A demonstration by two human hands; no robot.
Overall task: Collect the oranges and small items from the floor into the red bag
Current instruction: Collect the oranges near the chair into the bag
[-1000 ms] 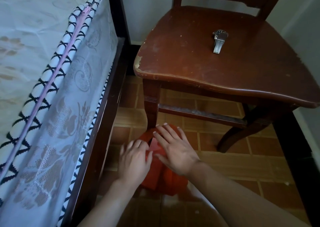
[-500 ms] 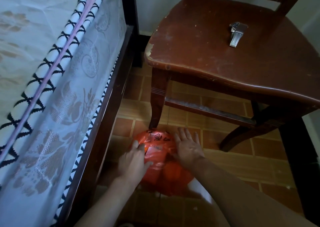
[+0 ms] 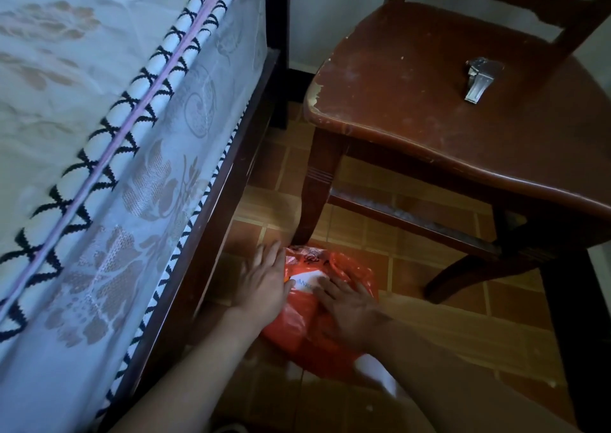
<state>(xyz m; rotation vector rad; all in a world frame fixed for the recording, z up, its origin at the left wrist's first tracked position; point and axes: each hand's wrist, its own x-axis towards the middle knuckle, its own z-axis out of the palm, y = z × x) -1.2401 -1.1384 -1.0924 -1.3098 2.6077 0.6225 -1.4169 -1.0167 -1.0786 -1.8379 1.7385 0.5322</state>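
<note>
Since the earlier frame, both hands have been shifted onto the red bag (image 3: 310,320), low centre of frame. Left hand (image 3: 264,282) lies flat on its left flank, right hand (image 3: 350,310) spread on top; nothing is gripped.

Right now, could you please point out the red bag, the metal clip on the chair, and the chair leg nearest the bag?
red bag (image 3: 299,330), head view, on its crinkled plastic between the hands.
metal clip (image 3: 479,80), head view, on its silver body.
chair leg (image 3: 314,194), head view, on its front face, midway up.
</note>
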